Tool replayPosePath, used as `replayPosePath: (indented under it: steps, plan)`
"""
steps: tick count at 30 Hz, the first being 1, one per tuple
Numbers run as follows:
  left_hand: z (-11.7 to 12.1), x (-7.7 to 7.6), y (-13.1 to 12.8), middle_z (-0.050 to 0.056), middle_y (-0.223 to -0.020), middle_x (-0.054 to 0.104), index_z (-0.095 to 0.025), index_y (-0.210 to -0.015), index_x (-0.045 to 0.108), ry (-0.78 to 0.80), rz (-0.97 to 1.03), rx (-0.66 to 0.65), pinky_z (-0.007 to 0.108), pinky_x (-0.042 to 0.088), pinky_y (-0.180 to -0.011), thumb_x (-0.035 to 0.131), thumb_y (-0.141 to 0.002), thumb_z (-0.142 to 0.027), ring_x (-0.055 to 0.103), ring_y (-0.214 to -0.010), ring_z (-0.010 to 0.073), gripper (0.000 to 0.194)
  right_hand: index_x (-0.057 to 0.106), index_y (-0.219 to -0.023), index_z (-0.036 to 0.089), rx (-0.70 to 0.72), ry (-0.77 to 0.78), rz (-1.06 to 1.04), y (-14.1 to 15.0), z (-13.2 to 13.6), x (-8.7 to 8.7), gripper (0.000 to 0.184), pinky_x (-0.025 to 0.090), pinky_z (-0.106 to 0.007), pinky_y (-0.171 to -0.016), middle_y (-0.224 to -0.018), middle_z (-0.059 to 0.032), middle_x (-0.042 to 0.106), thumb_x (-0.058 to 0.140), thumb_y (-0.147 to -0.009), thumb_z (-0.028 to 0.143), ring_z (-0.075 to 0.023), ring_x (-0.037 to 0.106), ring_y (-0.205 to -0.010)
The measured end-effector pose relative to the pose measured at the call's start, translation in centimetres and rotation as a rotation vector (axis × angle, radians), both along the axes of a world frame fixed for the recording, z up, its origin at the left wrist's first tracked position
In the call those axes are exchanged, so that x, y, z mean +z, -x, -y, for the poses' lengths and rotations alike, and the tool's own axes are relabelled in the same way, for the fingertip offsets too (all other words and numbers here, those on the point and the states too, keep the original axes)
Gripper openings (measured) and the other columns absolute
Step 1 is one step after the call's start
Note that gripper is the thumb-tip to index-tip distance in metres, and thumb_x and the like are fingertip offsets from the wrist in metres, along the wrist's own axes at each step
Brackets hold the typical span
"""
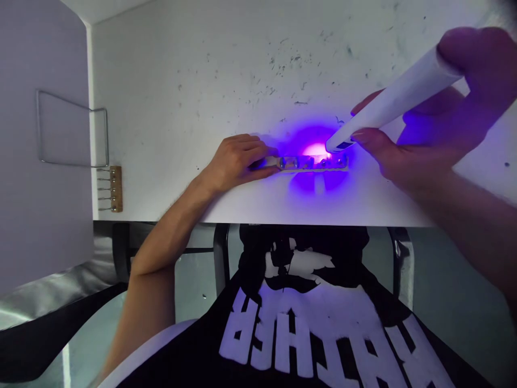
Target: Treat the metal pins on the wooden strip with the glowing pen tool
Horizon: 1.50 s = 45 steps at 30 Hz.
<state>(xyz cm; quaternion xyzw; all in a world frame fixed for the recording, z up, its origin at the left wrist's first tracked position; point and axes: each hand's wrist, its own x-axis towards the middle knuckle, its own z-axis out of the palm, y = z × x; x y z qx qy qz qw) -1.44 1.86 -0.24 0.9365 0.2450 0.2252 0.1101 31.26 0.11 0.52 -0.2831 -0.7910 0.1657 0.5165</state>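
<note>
My left hand (238, 161) rests on the white table (169, 118) and pinches the left end of a narrow pale strip (315, 167). Several small shiny pieces sit in a row along that strip; they are too small to name. My right hand (448, 124) is wrapped round a white stick-shaped UV lamp (399, 102). The lamp slants down to the left, its lower end just above the strip's right half. Bright violet light from it falls on the strip and the tabletop around it.
At the table's left edge lies a brown block (116, 188) with several thin metal pins pointing left. Behind it a bent wire frame (72, 102) overhangs the edge. Dark specks mark the tabletop. The table's front edge runs close to my body, with black chair parts (399, 264) below.
</note>
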Motion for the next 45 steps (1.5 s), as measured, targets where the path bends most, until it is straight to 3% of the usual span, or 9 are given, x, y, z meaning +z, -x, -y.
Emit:
replayPosePath:
  steps: [7, 14, 18, 23, 28, 33, 38, 40, 45]
  plan:
    - [0.1, -0.1, 0.2, -0.001, -0.073, 0.069, -0.023, -0.107, 0.072, 0.03, -0.028, 0.003, 0.028, 0.045, -0.065, 0.066, -0.097, -0.049, 0.059, -0.064, 0.011, 0.028, 0.042, -0.145, 0.029, 0.034, 0.275, 0.003, -0.1, 0.3, 0.4, 0.082, 0.052, 0.001, -0.096, -0.139, 0.0108, 0.048, 0.078, -0.071, 0.023, 0.0003, 0.063, -0.115]
    - [0.0, -0.3, 0.0, -0.002, -0.073, 0.068, -0.022, -0.107, 0.071, -0.005, 0.008, -0.013, 0.026, 0.044, -0.065, 0.067, -0.096, -0.047, 0.059, -0.063, 0.01, 0.028, 0.051, -0.136, 0.031, 0.01, 0.078, 0.034, 0.0, 0.3, 1.8, 0.075, 0.053, 0.003, -0.089, -0.126, 0.0148, 0.057, 0.08, -0.068, 0.019, 0.0008, 0.063, -0.113]
    - [0.0, -0.3, 0.0, -0.002, -0.07, 0.067, -0.021, -0.108, 0.073, 0.013, 0.046, -0.027, 0.027, 0.043, -0.065, 0.07, -0.095, -0.042, 0.06, -0.064, 0.0108, 0.024, 0.057, -0.129, 0.021, -0.086, 0.19, 0.073, -0.2, -0.1, 1.4, 0.071, 0.047, 0.007, -0.088, -0.122, 0.0116, 0.059, 0.083, -0.064, 0.03, 0.0006, 0.061, -0.118]
    - [-0.1, -0.2, 0.1, 0.0, -0.073, 0.069, -0.022, -0.106, 0.073, 0.017, 0.006, -0.007, 0.029, 0.044, -0.064, 0.069, -0.095, -0.045, 0.06, -0.064, 0.0115, 0.026, 0.043, -0.148, 0.033, -0.02, 0.131, 0.031, -0.1, -0.3, 0.8, 0.086, 0.051, 0.002, -0.089, -0.14, 0.0116, 0.049, 0.079, -0.069, 0.031, -0.0058, 0.058, -0.128]
    - [0.0, -0.2, 0.2, 0.0, -0.075, 0.071, -0.023, -0.108, 0.073, 0.031, -0.014, 0.016, 0.029, 0.046, -0.065, 0.068, -0.096, -0.047, 0.061, -0.065, 0.0116, 0.028, 0.057, -0.132, 0.018, -0.129, 0.396, -0.089, 0.4, 0.0, 1.0, 0.077, 0.048, 0.007, -0.081, -0.128, 0.0087, 0.058, 0.081, -0.062, 0.038, -0.008, 0.059, -0.129]
    - [-0.1, -0.3, 0.2, -0.001, -0.073, 0.069, -0.023, -0.107, 0.072, 0.031, -0.02, 0.012, 0.028, 0.045, -0.065, 0.066, -0.096, -0.049, 0.061, -0.065, 0.0113, 0.029, 0.049, -0.141, 0.024, -0.065, 0.322, -0.042, 0.1, 0.4, 0.7, 0.085, 0.055, 0.001, -0.087, -0.125, 0.0097, 0.06, 0.085, -0.064, 0.035, -0.0034, 0.065, -0.111]
    - [-0.1, -0.4, 0.1, -0.002, -0.07, 0.067, -0.023, -0.107, 0.073, 0.017, 0.005, 0.015, 0.027, 0.044, -0.065, 0.066, -0.096, -0.051, 0.061, -0.065, 0.0109, 0.03, 0.052, -0.137, 0.02, -0.039, 0.386, -0.038, -0.2, 0.7, 0.5, 0.088, 0.059, -0.004, -0.092, -0.139, 0.0078, 0.052, 0.088, -0.058, 0.03, -0.0054, 0.065, -0.115]
    - [-0.1, -0.4, 0.1, -0.002, -0.071, 0.068, -0.022, -0.107, 0.072, 0.008, 0.03, -0.007, 0.026, 0.044, -0.065, 0.068, -0.096, -0.048, 0.061, -0.065, 0.0106, 0.028, 0.05, -0.139, 0.021, -0.032, 0.334, -0.022, -0.3, 0.6, 0.4, 0.086, 0.058, -0.002, -0.097, -0.14, 0.0083, 0.051, 0.087, -0.062, 0.029, -0.0042, 0.064, -0.118]
    - [0.0, -0.4, 0.2, -0.001, -0.075, 0.069, -0.023, -0.108, 0.071, 0.028, -0.011, 0.003, 0.027, 0.045, -0.067, 0.067, -0.096, -0.047, 0.062, -0.067, 0.0107, 0.028, 0.034, -0.154, 0.038, 0.062, -0.101, 0.04, 0.2, -0.1, 0.4, 0.103, 0.054, 0.003, -0.102, -0.147, 0.0101, 0.045, 0.085, -0.065, 0.032, -0.0039, 0.06, -0.126]
